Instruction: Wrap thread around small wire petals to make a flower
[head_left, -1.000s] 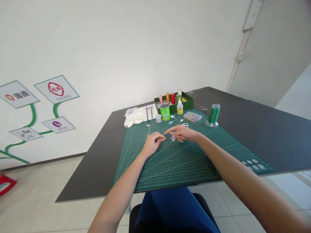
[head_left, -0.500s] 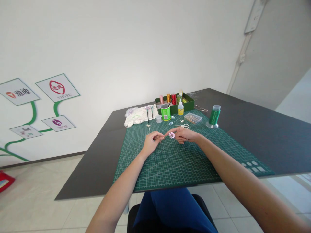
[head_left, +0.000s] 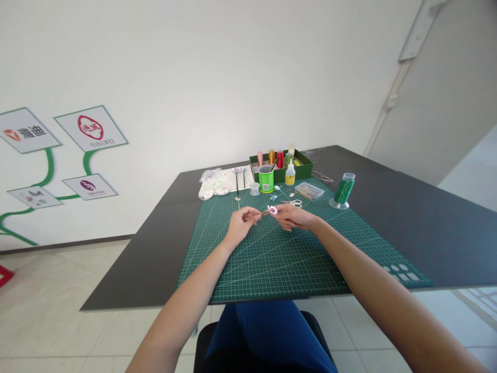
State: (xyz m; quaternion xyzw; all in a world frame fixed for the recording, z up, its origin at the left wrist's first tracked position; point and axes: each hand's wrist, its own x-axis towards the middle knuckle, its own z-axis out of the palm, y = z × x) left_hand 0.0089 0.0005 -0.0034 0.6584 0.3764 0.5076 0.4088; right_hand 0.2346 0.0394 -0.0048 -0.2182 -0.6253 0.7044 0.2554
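Note:
Above the middle of the green cutting mat (head_left: 248, 259), a small pink flower (head_left: 272, 210) on a thin stem is held between my two hands. My left hand (head_left: 243, 223) pinches the stem between thumb and fingertips. The fingers of my right hand (head_left: 293, 216) close on the flower's petals from the right, the other fingers curled below. Just beyond my right hand lies a pair of scissors (head_left: 295, 203). Several small pale leaf or petal pieces (head_left: 273, 198) are near it. A thin stemmed piece (head_left: 238, 202) rests on the mat beyond my left hand.
Behind stand a green can (head_left: 266, 181), a glue bottle (head_left: 290, 173) and a green box (head_left: 305, 168) of thread spools. A clear case (head_left: 309, 191) and a green thread spool (head_left: 344, 191) are to the right. White cloth (head_left: 217, 182) with flower pieces lies back left.
The flower has turned and shifted slightly left and up. My right fingers have moved from pointing beside it to gripping its petals. The view has tilted a little.

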